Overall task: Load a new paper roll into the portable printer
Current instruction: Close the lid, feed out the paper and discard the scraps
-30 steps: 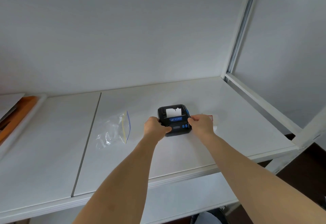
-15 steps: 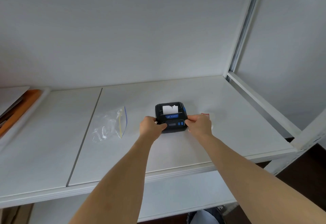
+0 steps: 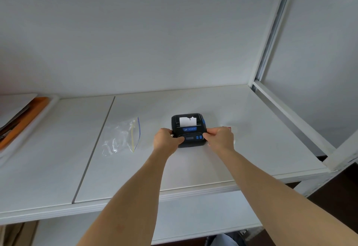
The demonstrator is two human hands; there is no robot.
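A small black portable printer point(image 3: 188, 129) with blue buttons sits on the white shelf point(image 3: 193, 168), near its middle. A strip of white paper point(image 3: 187, 121) sticks out of the slot at its top. My left hand point(image 3: 166, 139) grips the printer's left side, thumb on its front panel. My right hand point(image 3: 219, 138) grips the right side, fingers pinched at the blue edge. Both hands rest on the shelf surface.
An empty clear zip bag point(image 3: 122, 137) lies left of the printer. A small white thing with a red edge point(image 3: 230, 129) shows behind my right hand. A tray with orange items point(image 3: 23, 121) sits far left. A white frame post point(image 3: 275, 32) borders the right.
The printer and both hands have stayed together on the shelf; the camera has shifted slightly. My grip on both sides is unchanged.
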